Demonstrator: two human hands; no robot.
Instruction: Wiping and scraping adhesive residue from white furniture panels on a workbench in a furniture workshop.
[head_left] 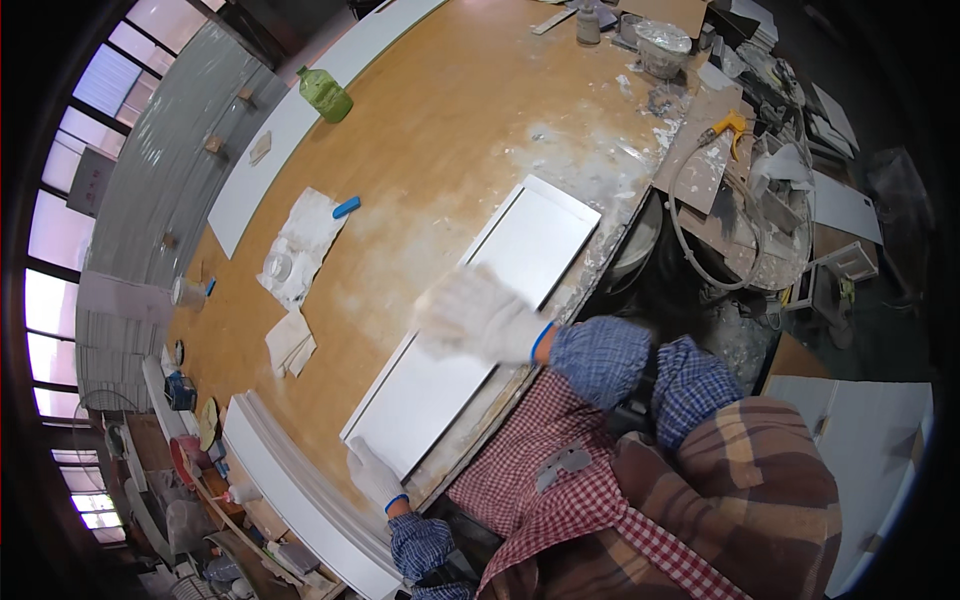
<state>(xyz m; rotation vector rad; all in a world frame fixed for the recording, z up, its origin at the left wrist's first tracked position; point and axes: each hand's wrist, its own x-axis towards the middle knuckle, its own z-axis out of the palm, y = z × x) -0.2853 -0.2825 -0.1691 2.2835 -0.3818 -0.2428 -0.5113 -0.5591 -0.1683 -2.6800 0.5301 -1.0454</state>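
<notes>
A long white panel (pixel 545 235) with a raised rim along its edges lies on the workbench, close to the bench's near edge. My left hand (pixel 374 476), in a white knit glove with a blue cuff, grips the panel's near-left corner. Over the middle of the panel is my right hand (pixel 482 318), gloved the same way and smeared by motion. It lies across the panel's surface; whether anything is under its palm or fingers cannot be made out.
The bench (pixel 420 130) bears a green bottle (pixel 325 95), a white cloth (pixel 308 235), a small blue block (pixel 346 207) and a folded cloth (pixel 290 343). A yellow air gun (pixel 733 125) with its hose lies right. White boards (pixel 290 490) are stacked at the left.
</notes>
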